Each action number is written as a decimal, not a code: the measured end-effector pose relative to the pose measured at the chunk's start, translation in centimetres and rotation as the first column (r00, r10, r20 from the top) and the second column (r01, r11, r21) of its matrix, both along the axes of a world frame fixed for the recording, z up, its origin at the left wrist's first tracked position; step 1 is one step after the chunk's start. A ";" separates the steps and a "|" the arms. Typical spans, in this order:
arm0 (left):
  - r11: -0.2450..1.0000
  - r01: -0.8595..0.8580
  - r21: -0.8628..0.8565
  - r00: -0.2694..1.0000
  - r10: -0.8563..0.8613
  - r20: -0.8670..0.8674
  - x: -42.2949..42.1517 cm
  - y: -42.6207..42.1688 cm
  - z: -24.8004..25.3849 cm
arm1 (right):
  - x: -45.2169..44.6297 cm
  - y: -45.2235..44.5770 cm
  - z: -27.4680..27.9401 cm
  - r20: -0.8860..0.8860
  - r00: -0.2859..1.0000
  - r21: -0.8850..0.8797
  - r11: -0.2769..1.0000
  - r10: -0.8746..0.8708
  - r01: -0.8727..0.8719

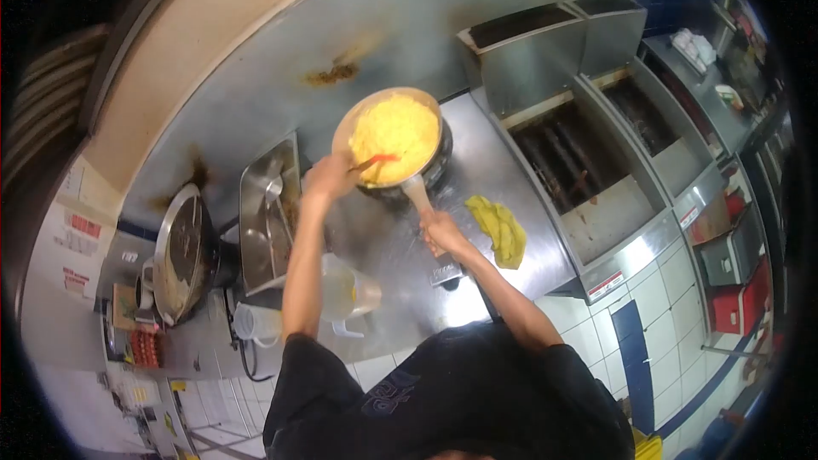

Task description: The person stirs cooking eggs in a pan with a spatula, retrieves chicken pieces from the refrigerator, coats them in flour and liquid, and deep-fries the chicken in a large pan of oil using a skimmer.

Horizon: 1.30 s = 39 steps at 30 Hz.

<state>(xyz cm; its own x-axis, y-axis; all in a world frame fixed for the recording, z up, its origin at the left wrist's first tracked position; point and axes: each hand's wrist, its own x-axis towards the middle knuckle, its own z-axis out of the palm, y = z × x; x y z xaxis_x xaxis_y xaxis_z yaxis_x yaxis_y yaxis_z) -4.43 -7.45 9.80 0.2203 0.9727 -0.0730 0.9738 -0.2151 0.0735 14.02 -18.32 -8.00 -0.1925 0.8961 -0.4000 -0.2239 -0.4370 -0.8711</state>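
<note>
A frying pan (344, 129) full of yellow, crumbly food (396, 128) sits on a dark round burner (443, 162) on the steel counter. My left hand (331, 177) is closed around a red spatula (377, 159), whose tip reaches into the food. The pan's light handle (417, 193) runs toward me, and the fingers of my right hand (443, 232) are wrapped around it. To the right of that hand lies a crumpled yellow-green cloth (498, 232). Clear plastic jugs (351, 290) stand near my left forearm.
On the left are a steel tray (256, 249) with a ladle (274, 187) and a large wok (183, 255). Deep fryers (588, 153) line the right side. A stained metal wall (332, 51) rises behind the pan. A red container (731, 311) is at far right.
</note>
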 end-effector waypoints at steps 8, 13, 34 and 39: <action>0.989 -0.047 0.137 0.997 0.037 0.071 -1.5 1.5 -6.6 | -1.5 -0.2 0.0 0.000 1.000 -0.068 0.998 0.001 -0.001; 0.997 0.033 0.067 0.991 -0.042 0.130 -5.2 1.9 -0.1 | -1.5 -0.2 0.7 -0.066 0.996 -0.062 0.997 -0.055 0.051; 0.846 0.443 0.297 0.881 -0.350 -0.318 -0.5 11.2 -6.1 | -1.9 -0.1 1.2 -0.121 0.993 -0.098 0.995 0.010 -0.022; 0.872 0.383 0.306 0.922 -0.339 -0.188 -0.6 7.0 -2.3 | -2.2 -0.3 0.5 -0.142 0.990 -0.085 0.996 -0.023 0.011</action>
<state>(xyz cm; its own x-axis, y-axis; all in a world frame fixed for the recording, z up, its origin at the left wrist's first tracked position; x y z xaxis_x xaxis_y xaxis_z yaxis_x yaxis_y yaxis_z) -4.99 -0.49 7.54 0.5714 0.7989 0.1879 0.8196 -0.5439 -0.1801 11.79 -18.64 -7.50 -0.2386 0.8643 -0.4428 -0.3514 -0.5020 -0.7903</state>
